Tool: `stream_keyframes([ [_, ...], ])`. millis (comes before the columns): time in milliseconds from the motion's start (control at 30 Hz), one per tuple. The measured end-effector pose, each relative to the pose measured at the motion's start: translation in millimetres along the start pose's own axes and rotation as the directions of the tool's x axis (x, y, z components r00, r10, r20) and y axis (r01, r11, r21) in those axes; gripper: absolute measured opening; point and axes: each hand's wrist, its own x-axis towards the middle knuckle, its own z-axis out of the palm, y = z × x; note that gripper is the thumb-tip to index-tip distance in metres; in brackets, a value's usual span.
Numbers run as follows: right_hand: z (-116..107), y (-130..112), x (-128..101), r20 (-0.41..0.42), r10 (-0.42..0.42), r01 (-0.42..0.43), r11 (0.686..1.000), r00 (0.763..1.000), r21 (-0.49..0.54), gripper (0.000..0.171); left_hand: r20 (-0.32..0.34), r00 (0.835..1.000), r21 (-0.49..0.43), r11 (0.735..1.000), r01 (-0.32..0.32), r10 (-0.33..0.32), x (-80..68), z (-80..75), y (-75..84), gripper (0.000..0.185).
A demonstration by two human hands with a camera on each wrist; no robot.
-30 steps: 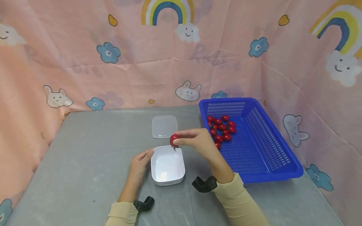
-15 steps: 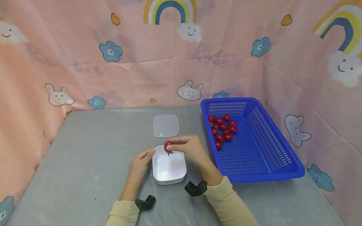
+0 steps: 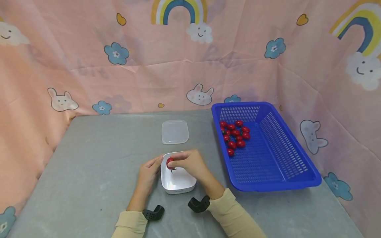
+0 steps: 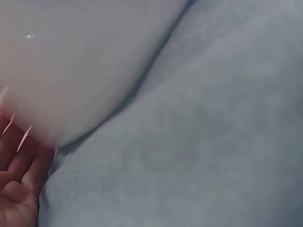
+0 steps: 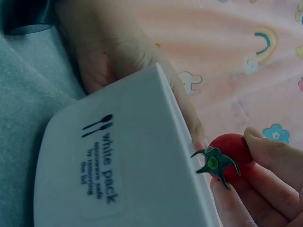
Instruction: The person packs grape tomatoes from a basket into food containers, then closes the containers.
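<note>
While the left hand (image 3: 148, 173) rests straight-fingered against the white container (image 3: 177, 180) at lower centre, the right hand (image 3: 190, 163) pinches a cherry tomato (image 3: 170, 163) just over its rim.

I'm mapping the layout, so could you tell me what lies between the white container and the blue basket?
In the head view, the right hand pinching a tomato reaches across bare grey table between the white container and the blue basket.

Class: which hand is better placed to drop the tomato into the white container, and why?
Right. The right hand already pinches the tomato just over the white container, while the left hand only rests against the container's side.
</note>
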Motion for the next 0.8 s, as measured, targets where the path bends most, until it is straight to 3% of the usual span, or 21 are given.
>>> stream_keyframes([
  [333,12.0,2.8,5.5,-0.041,-0.002,-0.003,0.995,0.999,-0.103,0.028,0.022,1.0,-0.048,0.999,-0.005,0.006,-0.4,-0.5,0.6,0.036],
  [567,23.7,7.4,9.7,-0.072,-0.011,0.005,0.996,0.997,-0.09,0.023,0.031,0.999,-0.025,0.999,-0.027,0.028,-0.9,-1.4,-0.3,0.036],
  [800,30.0,10.8,9.4,-0.125,-0.051,0.03,0.987,0.991,-0.158,0.022,0.027,0.999,-0.036,0.999,-0.028,0.028,-0.3,-0.9,-0.5,0.035],
])
